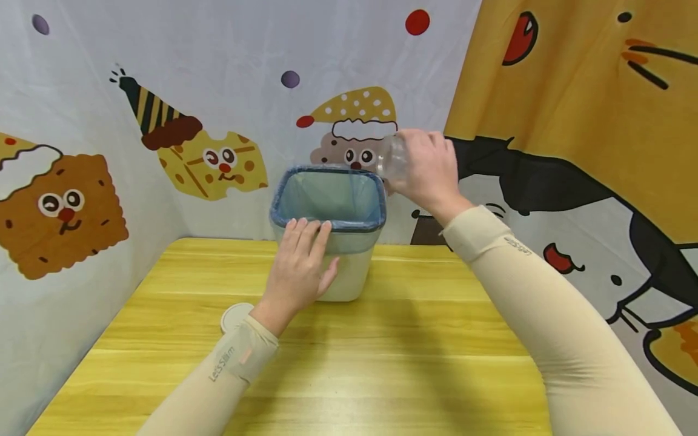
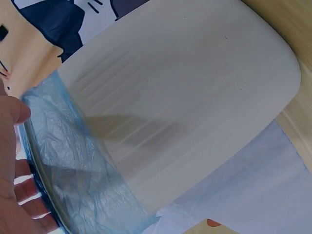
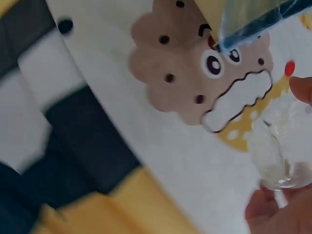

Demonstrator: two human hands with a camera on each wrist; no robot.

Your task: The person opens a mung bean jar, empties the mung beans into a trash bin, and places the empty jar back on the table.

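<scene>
A pale waste bin lined with a blue plastic bag stands upright at the back of the table. My left hand rests on its front rim, fingers laid nearly straight over the edge and thumb held apart. Above and beside the bin's right rim, my right hand grips a clear jar tipped on its side, its mouth toward the bin. In the right wrist view the see-through jar sits between thumb and fingers; I cannot tell whether anything is inside it.
A round white lid lies on the yellow wood-grain table, left of the bin and partly behind my left wrist. Cloth printed with cartoon figures hangs close behind the bin, and a yellow cloth hangs at the right.
</scene>
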